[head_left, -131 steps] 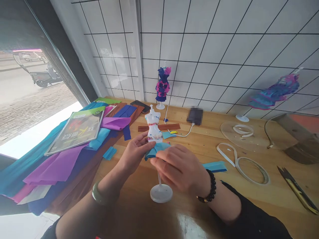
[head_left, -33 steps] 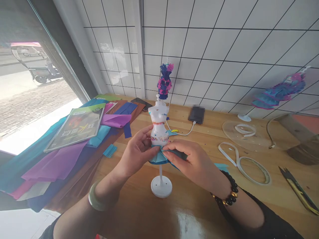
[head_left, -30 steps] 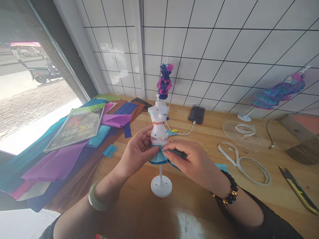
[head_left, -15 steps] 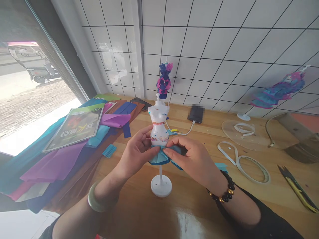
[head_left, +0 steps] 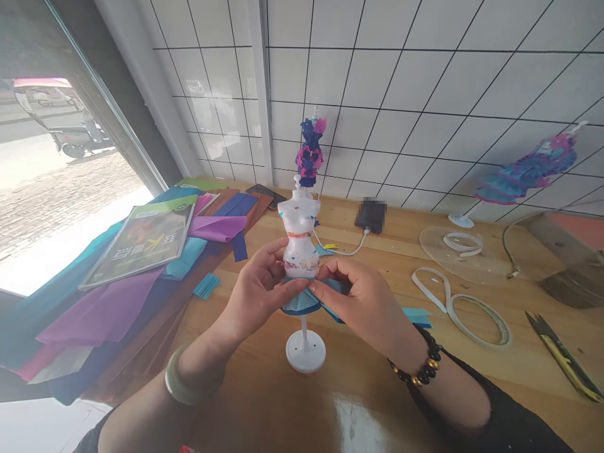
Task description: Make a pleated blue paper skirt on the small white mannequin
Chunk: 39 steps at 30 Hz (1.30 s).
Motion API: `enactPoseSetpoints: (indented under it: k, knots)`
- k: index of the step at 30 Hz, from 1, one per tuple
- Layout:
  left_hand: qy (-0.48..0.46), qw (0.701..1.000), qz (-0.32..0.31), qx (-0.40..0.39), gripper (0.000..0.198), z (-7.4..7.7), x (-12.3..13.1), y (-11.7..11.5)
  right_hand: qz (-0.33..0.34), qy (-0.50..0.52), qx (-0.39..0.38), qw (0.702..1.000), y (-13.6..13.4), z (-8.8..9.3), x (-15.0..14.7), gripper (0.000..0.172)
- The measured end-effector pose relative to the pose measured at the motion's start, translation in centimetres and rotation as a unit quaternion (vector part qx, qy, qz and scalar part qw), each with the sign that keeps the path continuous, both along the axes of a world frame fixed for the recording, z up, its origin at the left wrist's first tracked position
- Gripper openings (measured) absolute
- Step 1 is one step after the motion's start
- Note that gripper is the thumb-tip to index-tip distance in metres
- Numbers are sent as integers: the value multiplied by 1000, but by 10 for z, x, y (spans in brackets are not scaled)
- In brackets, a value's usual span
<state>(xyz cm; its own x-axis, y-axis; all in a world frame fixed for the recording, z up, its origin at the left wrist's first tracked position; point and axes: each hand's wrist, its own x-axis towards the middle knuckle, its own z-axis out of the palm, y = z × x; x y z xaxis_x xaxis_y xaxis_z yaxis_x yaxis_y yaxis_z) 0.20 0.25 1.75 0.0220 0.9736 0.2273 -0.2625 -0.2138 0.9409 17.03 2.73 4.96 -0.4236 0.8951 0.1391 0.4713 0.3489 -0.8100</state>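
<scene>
A small white mannequin torso stands upright on a thin post with a round white base on the wooden table. A blue paper skirt wraps its hips. My left hand pinches the paper against the left hip. My right hand pinches and folds the blue paper at the right hip. A loose strip of blue paper lies just behind my right wrist.
Coloured paper sheets and a booklet cover the table's left. Two dressed mannequins stand at the tiled wall, one behind the torso and one at the right. A phone on a cable, tape strips and scissors lie right.
The mannequin now stands upright rather than tilted. My right hand has shifted from over the skirt's front to its right side, its fingers curling closer to the waist.
</scene>
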Motion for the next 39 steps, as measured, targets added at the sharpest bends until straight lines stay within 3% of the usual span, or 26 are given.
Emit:
enactPoseSetpoints:
  k: [7, 10, 14, 17, 22, 26, 32, 39]
  knots:
    - [-10, 999, 38, -18, 51, -2, 0, 1, 31, 20, 48, 998, -1, -3, 1, 8]
    - [-32, 996, 56, -53, 52, 0, -2, 3, 44, 32, 140, 989, 0, -1, 4, 11]
    - [-56, 989, 86, -109, 56, -2, -7, 7, 101, -24, 295, 950, 0, 1, 7, 23]
    - [-64, 985, 93, -132, 59, -4, -8, 10, 108, -91, 368, 919, 1, -3, 4, 25]
    - [-42, 990, 66, -117, 38, -6, -5, 10, 52, -126, 449, 883, -1, -15, -5, 6]
    - [-29, 990, 61, -121, 28, -7, -3, 9, 32, -120, 500, 857, -6, -20, -10, 13]
    - [-23, 989, 77, -120, 29, -7, -3, 9, 82, -148, 553, 816, -14, -27, -16, 24]
    - [-28, 989, 82, -119, 28, -5, -9, 11, 56, -147, 564, 810, -11, -26, -14, 23]
